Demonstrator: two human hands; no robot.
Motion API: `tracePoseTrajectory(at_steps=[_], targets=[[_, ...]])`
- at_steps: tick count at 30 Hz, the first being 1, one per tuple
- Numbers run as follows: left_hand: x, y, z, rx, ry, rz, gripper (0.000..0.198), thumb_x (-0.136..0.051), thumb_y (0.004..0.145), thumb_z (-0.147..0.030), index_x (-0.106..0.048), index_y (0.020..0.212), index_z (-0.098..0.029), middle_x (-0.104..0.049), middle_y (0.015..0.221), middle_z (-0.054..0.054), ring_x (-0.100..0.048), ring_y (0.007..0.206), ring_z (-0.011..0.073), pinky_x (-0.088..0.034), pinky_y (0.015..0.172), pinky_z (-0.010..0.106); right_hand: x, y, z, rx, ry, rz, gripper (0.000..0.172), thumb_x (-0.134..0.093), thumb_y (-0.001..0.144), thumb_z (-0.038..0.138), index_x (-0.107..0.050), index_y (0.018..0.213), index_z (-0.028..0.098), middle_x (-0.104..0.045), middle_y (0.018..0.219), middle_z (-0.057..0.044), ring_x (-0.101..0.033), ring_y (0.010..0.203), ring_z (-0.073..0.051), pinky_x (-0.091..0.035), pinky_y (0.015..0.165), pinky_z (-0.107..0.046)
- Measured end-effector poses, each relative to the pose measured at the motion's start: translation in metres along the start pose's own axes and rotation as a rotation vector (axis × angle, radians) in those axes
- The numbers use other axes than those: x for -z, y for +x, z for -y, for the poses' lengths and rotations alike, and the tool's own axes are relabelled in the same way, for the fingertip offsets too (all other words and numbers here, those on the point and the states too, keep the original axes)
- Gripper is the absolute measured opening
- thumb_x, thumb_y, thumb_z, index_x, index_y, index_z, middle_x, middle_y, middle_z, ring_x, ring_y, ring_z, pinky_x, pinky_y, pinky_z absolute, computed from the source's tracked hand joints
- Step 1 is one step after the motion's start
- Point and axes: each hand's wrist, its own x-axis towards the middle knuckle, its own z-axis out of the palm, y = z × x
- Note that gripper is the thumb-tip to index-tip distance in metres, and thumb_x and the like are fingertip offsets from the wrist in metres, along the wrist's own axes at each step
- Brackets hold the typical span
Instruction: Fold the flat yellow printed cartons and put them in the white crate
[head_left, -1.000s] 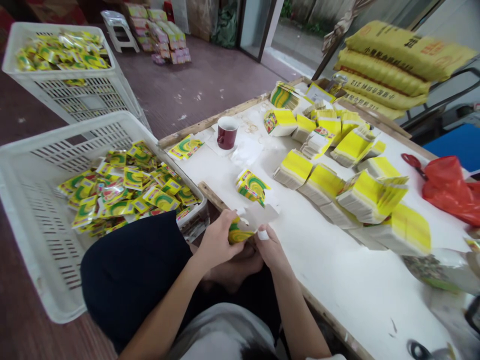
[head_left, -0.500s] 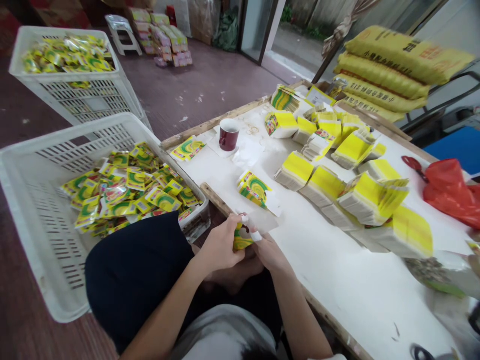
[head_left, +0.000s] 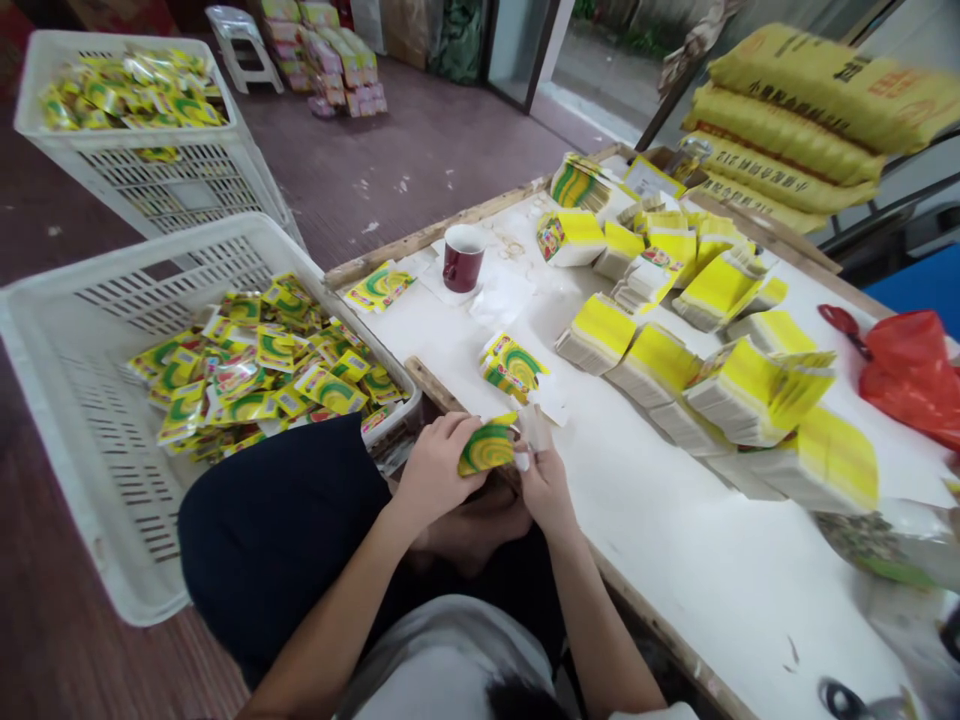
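Note:
My left hand (head_left: 439,468) is closed around a small yellow and green packet (head_left: 487,448) above my lap, by the table's edge. At the packet's right end, my right hand (head_left: 547,490) pinches a whitish, see-through piece (head_left: 534,428), with a white covering on one fingertip. Whether this piece is inside the packet or only against it I cannot tell. Just beyond my hands, a few similar flat packets (head_left: 514,366) lie on the white table (head_left: 637,520).
A white crate (head_left: 82,400) of filled packets stands at my left, another crate (head_left: 187,185) behind it. On the table are a maroon mug (head_left: 463,262), stacks of yellow cards or packets (head_left: 660,360) and a red plastic bag (head_left: 911,375). Yellow sacks (head_left: 810,95) are piled beyond.
The packet has turned to show more of its yellow and green face. My right hand has come up slightly and right, and the whitish piece now stands up from its fingers.

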Motion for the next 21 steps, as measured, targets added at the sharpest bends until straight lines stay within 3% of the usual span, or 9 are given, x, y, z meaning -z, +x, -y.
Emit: tracePoseTrajectory(at_steps=[4, 8, 13, 21], targets=[[0.005, 0.000, 0.002, -0.044, -0.061, -0.112, 0.049, -0.079, 0.074, -0.032, -0.057, 0.115, -0.020, -0.068, 0.110, 0.012, -0.068, 0.102, 0.0304, -0.056, 0.091, 0.044, 0.007, -0.001, -0.002, 0.178, -0.132, 0.007, 0.056, -0.049, 0.097, 0.025, -0.041, 0.153, 0.022, -0.043, 0.158, -0.016, -0.042, 0.147, -0.030, -0.045, 0.114, -0.049], [0.010, -0.001, 0.002, -0.026, -0.058, -0.178, 0.061, -0.083, 0.070, -0.041, -0.055, 0.118, -0.017, -0.072, 0.104, 0.012, -0.070, 0.095, 0.0310, -0.057, 0.085, 0.046, 0.025, 0.008, 0.004, 0.247, -0.176, 0.148, 0.039, -0.052, 0.097, 0.023, -0.062, 0.135, 0.025, -0.047, 0.155, -0.015, -0.048, 0.143, -0.030, -0.050, 0.108, -0.046], [0.016, -0.003, 0.002, -0.011, -0.090, -0.165, 0.065, -0.084, 0.067, -0.037, -0.054, 0.121, -0.018, -0.073, 0.107, 0.012, -0.070, 0.098, 0.0303, -0.057, 0.090, 0.047, 0.046, 0.017, 0.013, 0.327, -0.155, 0.291, 0.032, -0.060, 0.096, 0.029, -0.067, 0.127, 0.026, -0.051, 0.152, -0.016, -0.050, 0.141, -0.030, -0.050, 0.107, -0.046], [0.016, -0.002, -0.001, -0.002, -0.115, -0.203, 0.068, -0.086, 0.067, -0.035, -0.052, 0.123, -0.019, -0.072, 0.110, 0.011, -0.070, 0.101, 0.0291, -0.057, 0.093, 0.047, 0.023, 0.009, 0.012, 0.311, -0.169, 0.105, 0.032, -0.057, 0.093, 0.018, -0.066, 0.123, 0.023, -0.046, 0.154, -0.017, -0.048, 0.142, -0.031, -0.054, 0.102, -0.044]])
